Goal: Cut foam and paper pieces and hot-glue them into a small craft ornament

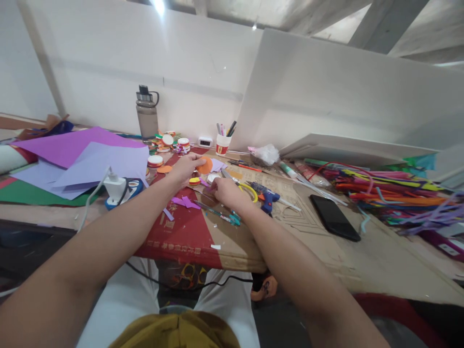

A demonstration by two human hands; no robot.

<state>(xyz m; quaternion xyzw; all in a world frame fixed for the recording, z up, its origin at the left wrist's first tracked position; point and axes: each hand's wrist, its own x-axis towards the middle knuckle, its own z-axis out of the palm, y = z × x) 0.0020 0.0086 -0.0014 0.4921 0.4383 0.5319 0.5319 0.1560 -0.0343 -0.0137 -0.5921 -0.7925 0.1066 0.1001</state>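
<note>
Where the orange disc (pixel 205 165) sits: at the fingertips of your left hand (pixel 186 170), above the cardboard (pixel 174 237), flat face turned toward you.
Left hand grip: thumb and fingers pinch the disc at its left edge.
Left arm pose: your forearm runs diagonally from lower left, hand pointing right.
Right hand pose: your right hand (pixel 227 193) is low, back upward, fingers curled beside the white disc (pixel 212 178); you cannot tell from this view whether they grip anything.
Right arm pose: your forearm slants in from lower right.
Yellow-handled scissors (pixel 251 191): just right of your right hand.
Blue glue gun (pixel 268 200): beside the scissors, further right.
Purple scraps (pixel 185 202): on the cardboard, between your forearms.
Paper cup (pixel 223 145): behind both hands, holding pens.
Phone (pixel 334 217): well to your right, near the pipe cleaners (pixel 395 191).
</note>
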